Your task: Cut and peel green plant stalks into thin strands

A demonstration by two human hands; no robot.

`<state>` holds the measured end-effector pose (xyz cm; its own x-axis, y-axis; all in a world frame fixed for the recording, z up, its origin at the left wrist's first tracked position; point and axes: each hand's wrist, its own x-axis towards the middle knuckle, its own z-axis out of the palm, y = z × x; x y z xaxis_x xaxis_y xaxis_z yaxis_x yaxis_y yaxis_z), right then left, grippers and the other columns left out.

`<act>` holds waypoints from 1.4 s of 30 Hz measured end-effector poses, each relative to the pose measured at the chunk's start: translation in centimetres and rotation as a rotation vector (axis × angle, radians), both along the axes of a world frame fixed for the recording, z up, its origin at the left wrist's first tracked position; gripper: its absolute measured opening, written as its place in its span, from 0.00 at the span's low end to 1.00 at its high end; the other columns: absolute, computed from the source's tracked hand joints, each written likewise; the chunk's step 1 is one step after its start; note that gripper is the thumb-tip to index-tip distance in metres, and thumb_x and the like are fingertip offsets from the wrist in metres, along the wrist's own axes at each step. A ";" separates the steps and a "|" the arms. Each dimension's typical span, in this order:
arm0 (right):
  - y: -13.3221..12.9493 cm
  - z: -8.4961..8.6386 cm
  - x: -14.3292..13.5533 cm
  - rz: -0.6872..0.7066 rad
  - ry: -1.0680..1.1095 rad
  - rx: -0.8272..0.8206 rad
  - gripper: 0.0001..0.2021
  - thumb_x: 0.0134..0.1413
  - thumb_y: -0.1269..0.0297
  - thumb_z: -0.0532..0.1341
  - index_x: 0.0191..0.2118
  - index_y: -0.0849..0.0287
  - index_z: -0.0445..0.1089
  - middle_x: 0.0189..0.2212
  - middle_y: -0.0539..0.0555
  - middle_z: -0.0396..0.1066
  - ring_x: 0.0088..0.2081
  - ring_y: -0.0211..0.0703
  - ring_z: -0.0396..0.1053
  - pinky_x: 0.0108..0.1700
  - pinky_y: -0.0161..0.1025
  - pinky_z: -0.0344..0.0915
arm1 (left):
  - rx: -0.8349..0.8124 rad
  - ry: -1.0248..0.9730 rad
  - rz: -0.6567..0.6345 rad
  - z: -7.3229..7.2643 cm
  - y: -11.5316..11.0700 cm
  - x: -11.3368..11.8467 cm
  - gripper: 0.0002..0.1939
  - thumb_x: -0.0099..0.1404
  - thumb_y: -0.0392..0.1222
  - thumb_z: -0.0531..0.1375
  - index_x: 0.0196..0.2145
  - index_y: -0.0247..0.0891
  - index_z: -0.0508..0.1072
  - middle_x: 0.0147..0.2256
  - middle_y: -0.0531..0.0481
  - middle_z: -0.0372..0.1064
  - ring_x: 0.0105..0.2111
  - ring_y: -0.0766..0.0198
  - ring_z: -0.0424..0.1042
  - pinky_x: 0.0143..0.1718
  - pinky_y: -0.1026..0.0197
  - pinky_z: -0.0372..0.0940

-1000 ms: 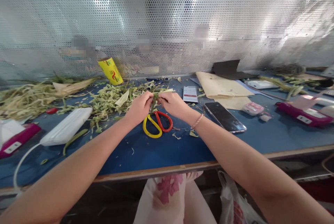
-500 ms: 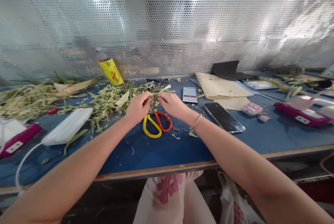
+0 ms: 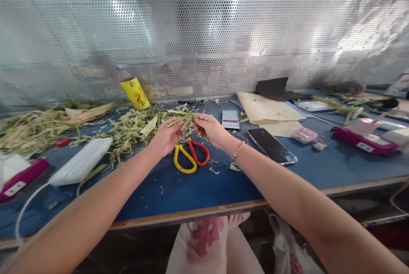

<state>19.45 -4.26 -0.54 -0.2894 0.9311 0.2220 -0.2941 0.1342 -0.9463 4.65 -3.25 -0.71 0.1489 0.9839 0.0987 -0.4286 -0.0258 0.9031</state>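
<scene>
My left hand (image 3: 168, 137) is closed around a thin green plant stalk (image 3: 175, 123), pinched between thumb and fingers. Close beside it, my right hand (image 3: 211, 127) grips a darker green stalk (image 3: 201, 132) whose end sticks out below the fingers. Between the two hands the green pieces meet, and I cannot tell if they are joined. Scissors (image 3: 187, 171) with one yellow and one red handle lie on the table just under my hands, blades mostly hidden. A heap of pale green plant scraps (image 3: 131, 127) spreads to the left of my left hand.
A yellow cardboard tube (image 3: 136, 93) leans behind the heap. Longer dry stalks (image 3: 38, 125) and a white corded device (image 3: 81, 161) lie left. Rightward are a small screen device (image 3: 230, 119), a black phone (image 3: 271, 145) and brown paper (image 3: 266, 110). A perforated metal panel (image 3: 204, 22) stands behind.
My hands have moved slightly apart. My left hand has turned its palm upward, and the stalk in it now shows across the fingers. The view has tilted up a little.
</scene>
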 end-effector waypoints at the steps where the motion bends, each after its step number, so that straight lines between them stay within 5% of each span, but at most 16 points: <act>1: -0.1 0.1 0.1 0.003 0.023 -0.027 0.07 0.53 0.70 0.52 0.25 0.61 0.59 0.15 0.44 0.56 0.16 0.27 0.51 0.20 0.28 0.48 | 0.016 -0.025 -0.005 0.1 -0.1 0.0 0.08 0.46 0.31 0.65 0.27 0.35 0.73 0.25 0.52 0.72 0.22 0.72 0.67 0.22 0.69 0.63; 7: 0.1 0.2 0.4 0.079 0.081 -0.180 0.08 0.54 0.73 0.51 0.26 0.62 0.60 0.15 0.44 0.55 0.15 0.26 0.49 0.18 0.27 0.47 | 0.080 -0.100 -0.036 0.1 0.1 -0.2 0.05 0.50 0.32 0.65 0.28 0.37 0.75 0.26 0.53 0.73 0.21 0.76 0.66 0.25 0.70 0.64; 17: -0.3 0.0 -0.2 0.102 -0.042 -0.129 0.09 0.53 0.75 0.49 0.24 0.61 0.58 0.14 0.43 0.54 0.15 0.26 0.47 0.18 0.27 0.43 | 0.129 0.028 -0.058 -0.1 -0.1 0.0 0.13 0.40 0.38 0.70 0.27 0.34 0.77 0.21 0.53 0.71 0.20 0.75 0.65 0.23 0.71 0.61; 20: 0.1 -0.3 -0.1 0.050 -0.183 0.042 0.10 0.53 0.72 0.50 0.22 0.59 0.55 0.15 0.43 0.53 0.16 0.27 0.47 0.19 0.29 0.45 | 0.164 0.044 -0.011 -0.5 0.3 0.0 0.12 0.41 0.39 0.70 0.26 0.34 0.77 0.20 0.54 0.69 0.21 0.74 0.65 0.24 0.70 0.61; 24: 0.7 -0.7 0.0 -0.230 -0.520 0.492 0.09 0.51 0.72 0.52 0.21 0.59 0.57 0.19 0.46 0.56 0.23 0.32 0.55 0.28 0.32 0.55 | 0.190 0.043 0.024 -0.9 0.7 0.1 0.11 0.43 0.42 0.69 0.24 0.34 0.75 0.22 0.53 0.69 0.24 0.73 0.66 0.27 0.69 0.61; 29: 1.3 -1.3 0.4 -0.362 -0.616 0.821 0.06 0.52 0.73 0.52 0.28 0.60 0.64 0.33 0.55 0.62 0.38 0.39 0.63 0.43 0.39 0.62 | 0.209 0.055 0.011 -0.8 0.5 0.1 0.11 0.44 0.44 0.68 0.24 0.35 0.75 0.25 0.53 0.70 0.26 0.72 0.66 0.28 0.68 0.60; 34: 1.2 -1.6 0.5 -0.394 -0.688 0.944 0.08 0.53 0.74 0.50 0.32 0.61 0.66 0.41 0.59 0.61 0.42 0.41 0.64 0.47 0.42 0.63 | 0.211 0.049 -0.029 -0.6 0.2 0.0 0.11 0.45 0.44 0.68 0.24 0.36 0.72 0.25 0.54 0.69 0.26 0.71 0.66 0.28 0.67 0.61; 42: 1.0 -1.7 0.3 -0.399 -0.679 0.895 0.08 0.54 0.73 0.50 0.32 0.61 0.66 0.43 0.60 0.59 0.46 0.41 0.62 0.50 0.43 0.62 | 0.250 0.098 0.012 -0.1 -0.3 0.3 0.10 0.45 0.38 0.67 0.25 0.37 0.70 0.30 0.53 0.70 0.31 0.70 0.68 0.33 0.65 0.62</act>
<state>19.72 -3.23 -2.24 -0.3237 0.5745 0.7518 0.4435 0.7940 -0.4158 4.94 -3.58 -0.84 0.1586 0.9323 0.3249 -0.3377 -0.2580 0.9052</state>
